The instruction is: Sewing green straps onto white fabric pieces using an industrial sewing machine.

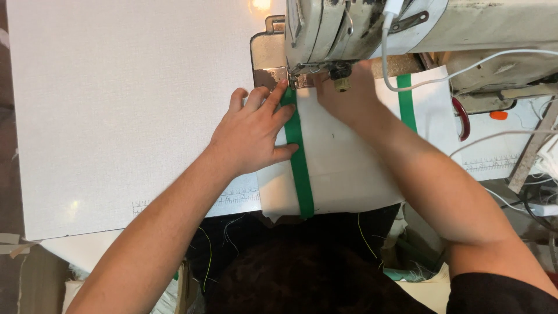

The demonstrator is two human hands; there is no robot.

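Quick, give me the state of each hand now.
Left hand: open, flat, pressing the green strip onto the white fabric.
Right hand: on the fabric beneath the sewing machine; fingers hidden, cannot tell.

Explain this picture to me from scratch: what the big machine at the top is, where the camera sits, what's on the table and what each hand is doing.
The single picture comes from a camera worn on the person's head, looking down past dark hair at both arms. The worn, cream-coloured machine at the top is a sewing machine; its needle area is mostly hidden. On the white table lies a piece of white fabric with two green tape strips. The left hand lies flat, its fingers pressing the nearer green strip and the fabric beside it. The right hand rests on the fabric under the machine head; neither hand has a closed grip on anything. White cables and a red-handled tool lie to the right.
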